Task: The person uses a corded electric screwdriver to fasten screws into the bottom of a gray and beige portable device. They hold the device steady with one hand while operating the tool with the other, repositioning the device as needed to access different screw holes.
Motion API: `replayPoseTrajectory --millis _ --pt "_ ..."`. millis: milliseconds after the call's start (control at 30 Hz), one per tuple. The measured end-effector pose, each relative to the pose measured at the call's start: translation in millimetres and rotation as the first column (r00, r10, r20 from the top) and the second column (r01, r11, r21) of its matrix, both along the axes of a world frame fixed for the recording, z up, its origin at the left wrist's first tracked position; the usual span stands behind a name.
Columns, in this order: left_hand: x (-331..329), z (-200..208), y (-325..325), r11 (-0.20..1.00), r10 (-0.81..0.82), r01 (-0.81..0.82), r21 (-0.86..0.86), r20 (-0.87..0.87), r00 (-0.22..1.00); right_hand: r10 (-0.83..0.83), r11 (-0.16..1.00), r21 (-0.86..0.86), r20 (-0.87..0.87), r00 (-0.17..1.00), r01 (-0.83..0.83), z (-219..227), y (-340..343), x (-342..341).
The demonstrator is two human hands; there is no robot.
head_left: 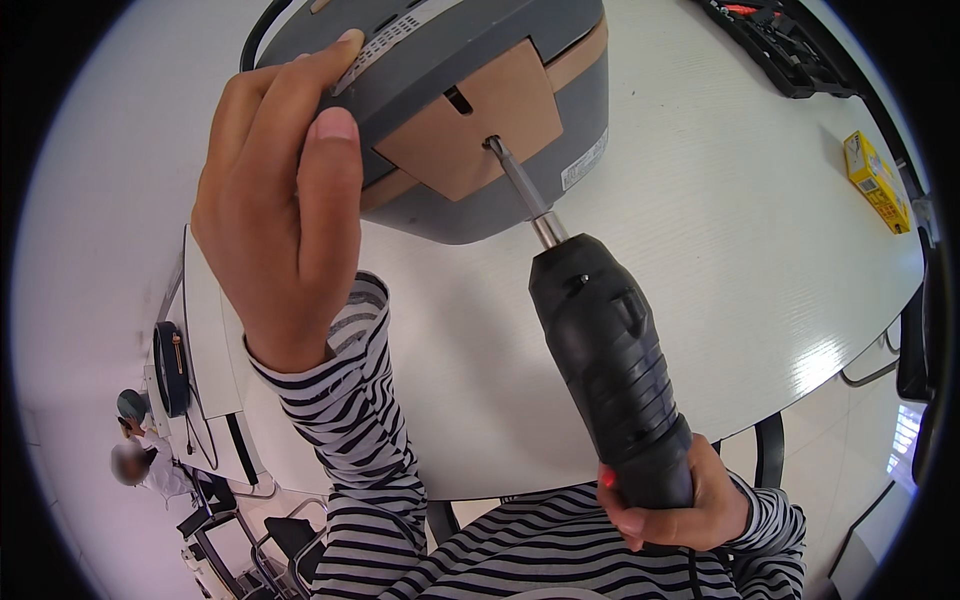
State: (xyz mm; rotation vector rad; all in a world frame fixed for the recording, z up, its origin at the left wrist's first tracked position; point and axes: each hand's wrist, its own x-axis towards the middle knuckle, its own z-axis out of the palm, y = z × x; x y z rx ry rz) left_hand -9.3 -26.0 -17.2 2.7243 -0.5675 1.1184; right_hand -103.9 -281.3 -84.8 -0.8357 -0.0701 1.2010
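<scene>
L hand (278, 200) half-open on grey unit (465, 60), wht label (585, 160); R hand (690, 515) tight round blk driver (612, 350)

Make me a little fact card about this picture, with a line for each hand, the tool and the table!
Left hand: fingers against a rounded grey appliance
Right hand: wrapped around a black cylindrical power screwdriver
Tool tip: silver metal bit, at the lower hole in a flat tan panel
Table: smooth white tabletop
Right side: small yellow box, black tool case

Plastic screwdriver (605, 350), metal bit (516, 180), glossy tabletop (740, 250)
</scene>
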Motion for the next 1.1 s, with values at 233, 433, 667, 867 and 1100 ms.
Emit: replayPoseTrajectory --millis 233,433,667,867,1100 --pt "-0.9 0.9 0.8 1.0 0.001 -0.001 0.002 0.002 1.0 0.009 0.999 -0.044 0.026 1.0 -0.008 2.4 1.4 0.5" --pt "-1.5 0.4 0.4 1.0 0.016 -0.016 0.0 -0.005 1.0 -0.008 1.0 -0.029 0.011 1.0 0.009 2.3 1.6 -0.7" --pt "-1.5 0.8 0.2 1.0 0.012 -0.012 -0.008 -0.005 1.0 -0.007 1.0 -0.024 0.021 1.0 0.007 2.1 0.8 -1.5" --pt "-1.7 0.7 1.1 1.0 0.016 -0.016 -0.01 -0.006 1.0 0.006 0.997 -0.075 0.009 1.0 -0.005 5.2 2.4 -0.6" --pt "-3.0 1.8 0.8 1.0 0.019 -0.02 -0.008 -0.008 1.0 -0.012 0.999 -0.048 0.005 1.0 0.012 4.1 3.6 -2.2"
